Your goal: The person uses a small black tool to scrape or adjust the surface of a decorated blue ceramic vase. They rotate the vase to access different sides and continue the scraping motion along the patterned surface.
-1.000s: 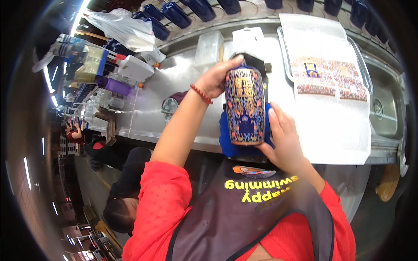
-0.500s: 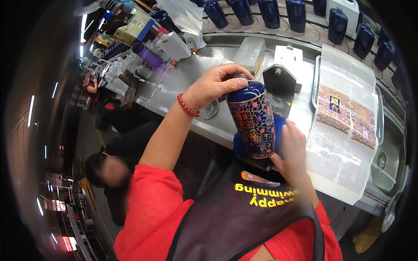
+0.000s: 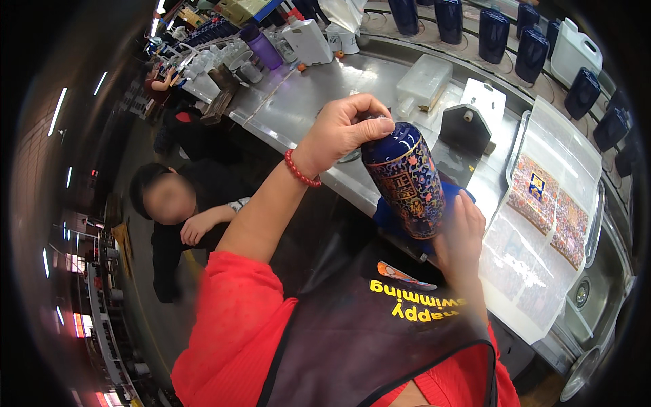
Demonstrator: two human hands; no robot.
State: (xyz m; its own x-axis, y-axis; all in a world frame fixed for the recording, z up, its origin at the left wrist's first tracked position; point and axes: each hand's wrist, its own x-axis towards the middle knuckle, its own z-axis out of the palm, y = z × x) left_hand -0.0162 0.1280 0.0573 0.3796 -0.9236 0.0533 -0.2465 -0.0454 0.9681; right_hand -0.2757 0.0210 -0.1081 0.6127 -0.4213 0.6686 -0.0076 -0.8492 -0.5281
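A dark blue bottle with a colourful floral wrap is held tilted in front of me. My left hand, with a red bead bracelet at the wrist, pinches it at the top; the neck is hidden by the fingers. Beside the lower right of the bottle is my right hand, partly smeared, its fingers stretched out and the thumb side near the base. Whether the palm presses on the bottle I cannot tell. Behind the bottle a blue cloth or pad lies at the bench edge.
Printed floral sheets lie under clear film on a tray at right, near a sink. A black bracket and a clear plastic box stand behind. Blue bottles line the back. A co-worker is at left.
My view has shifted, so the bench appears farther right and lower. The bottle stays in my left hand, turned slightly and tilted more. My right hand has moved a little along its lower side.
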